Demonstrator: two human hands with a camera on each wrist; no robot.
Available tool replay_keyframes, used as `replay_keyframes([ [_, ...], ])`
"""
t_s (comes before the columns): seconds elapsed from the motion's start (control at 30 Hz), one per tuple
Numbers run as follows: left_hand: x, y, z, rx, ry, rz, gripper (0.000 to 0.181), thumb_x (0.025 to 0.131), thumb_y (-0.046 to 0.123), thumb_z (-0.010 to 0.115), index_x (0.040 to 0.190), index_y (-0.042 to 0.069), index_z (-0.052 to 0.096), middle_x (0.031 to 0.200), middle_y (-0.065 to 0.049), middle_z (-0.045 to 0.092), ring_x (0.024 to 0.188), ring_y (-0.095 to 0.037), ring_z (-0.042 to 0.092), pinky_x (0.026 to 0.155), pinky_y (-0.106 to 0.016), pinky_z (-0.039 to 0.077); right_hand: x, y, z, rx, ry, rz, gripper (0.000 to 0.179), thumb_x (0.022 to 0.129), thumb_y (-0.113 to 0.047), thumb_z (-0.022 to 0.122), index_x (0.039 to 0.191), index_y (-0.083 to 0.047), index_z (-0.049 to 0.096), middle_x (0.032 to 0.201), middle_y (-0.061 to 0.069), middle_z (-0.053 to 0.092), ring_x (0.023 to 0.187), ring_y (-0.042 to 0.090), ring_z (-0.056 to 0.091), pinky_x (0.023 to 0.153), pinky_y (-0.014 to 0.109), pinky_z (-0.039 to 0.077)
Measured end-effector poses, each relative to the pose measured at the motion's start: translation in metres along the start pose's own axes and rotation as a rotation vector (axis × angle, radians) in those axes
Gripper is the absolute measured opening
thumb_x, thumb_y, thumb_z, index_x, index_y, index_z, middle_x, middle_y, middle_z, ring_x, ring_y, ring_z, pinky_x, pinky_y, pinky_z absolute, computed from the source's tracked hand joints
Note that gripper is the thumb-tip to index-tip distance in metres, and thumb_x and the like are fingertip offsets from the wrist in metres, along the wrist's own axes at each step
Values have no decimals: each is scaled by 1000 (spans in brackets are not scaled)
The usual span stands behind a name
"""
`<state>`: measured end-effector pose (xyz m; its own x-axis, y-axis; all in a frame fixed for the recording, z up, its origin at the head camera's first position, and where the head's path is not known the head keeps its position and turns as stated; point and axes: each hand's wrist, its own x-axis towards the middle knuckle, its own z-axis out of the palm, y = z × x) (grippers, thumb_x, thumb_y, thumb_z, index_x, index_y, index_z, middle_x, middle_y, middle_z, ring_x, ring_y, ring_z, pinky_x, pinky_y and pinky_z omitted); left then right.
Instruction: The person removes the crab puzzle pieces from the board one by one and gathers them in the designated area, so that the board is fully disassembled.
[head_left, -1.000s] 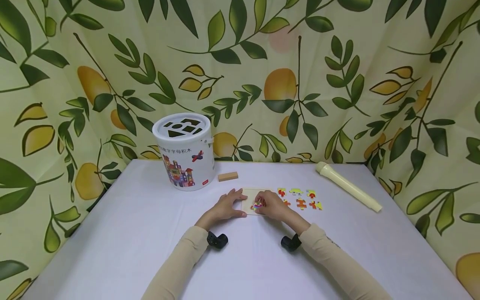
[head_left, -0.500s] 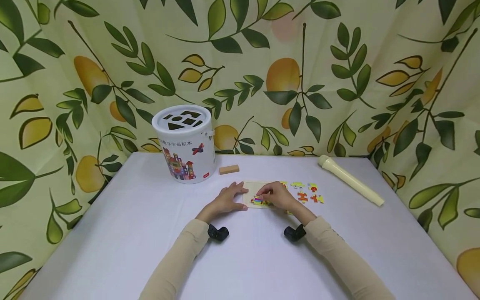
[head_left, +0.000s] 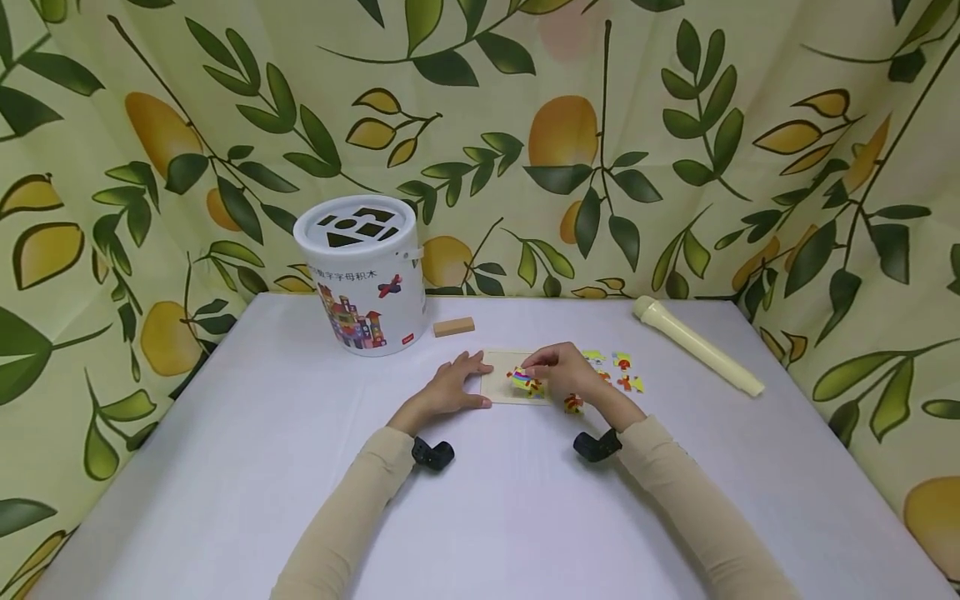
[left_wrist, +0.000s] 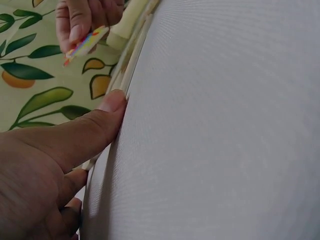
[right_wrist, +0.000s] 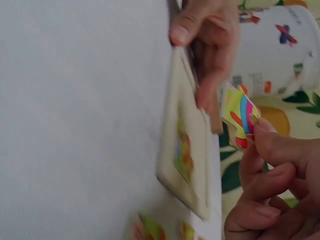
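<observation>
My right hand (head_left: 564, 373) pinches a colourful jigsaw piece (right_wrist: 240, 112) between thumb and fingers. It holds the piece, tilted, above a pale wooden puzzle board (head_left: 495, 387). Another printed piece (right_wrist: 183, 155) lies inside the board's raised rim. My left hand (head_left: 452, 385) grips the board's left end, thumb at the near corner and fingers toward the far one. In the left wrist view, the left thumb (left_wrist: 95, 125) presses against the board's edge. Loose red and yellow jigsaw pieces (head_left: 630, 383) lie on the table right of the board, some partly hidden by the right hand.
Behind the left hand stands a white bucket (head_left: 367, 283) with shape holes in its lid. A small wooden block (head_left: 453, 327) lies beside it. At the back right is a cream microphone-shaped stick (head_left: 697, 346). A leaf-patterned curtain (head_left: 480, 167) surrounds the white table (head_left: 487, 517).
My right hand has risen from low over the board with the jigsaw piece, moving slightly right. The left hand stays at the board's left end. The head view has tilted downward.
</observation>
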<state>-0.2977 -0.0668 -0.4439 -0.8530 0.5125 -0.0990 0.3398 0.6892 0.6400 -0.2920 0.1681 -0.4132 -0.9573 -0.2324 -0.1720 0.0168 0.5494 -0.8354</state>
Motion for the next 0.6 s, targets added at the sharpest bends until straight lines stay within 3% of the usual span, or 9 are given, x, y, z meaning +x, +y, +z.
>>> replay_keyframes([
  [0.13,0,2,-1,-9,0,-5,61,78,31,72,132,15,50,153,-5,23,144,-27,8,115,-47,4,-11,8,-27,-23,-20,-9,20,85,-19,65,98,-5,69,89,3,68,75,15,52,62,27,43],
  [0.33,-1,2,2,-25,11,6,61,77,29,73,131,13,51,152,-7,24,143,-28,9,115,-48,5,-37,40,-66,-117,-16,-21,17,85,-10,64,97,0,70,89,6,70,74,9,53,62,23,44],
  [0.6,0,4,0,-25,18,-4,61,77,26,73,132,13,50,152,-7,24,143,-28,9,115,-47,4,-57,62,-74,-224,8,13,14,85,-6,62,93,2,70,90,10,70,77,12,51,65,24,42],
])
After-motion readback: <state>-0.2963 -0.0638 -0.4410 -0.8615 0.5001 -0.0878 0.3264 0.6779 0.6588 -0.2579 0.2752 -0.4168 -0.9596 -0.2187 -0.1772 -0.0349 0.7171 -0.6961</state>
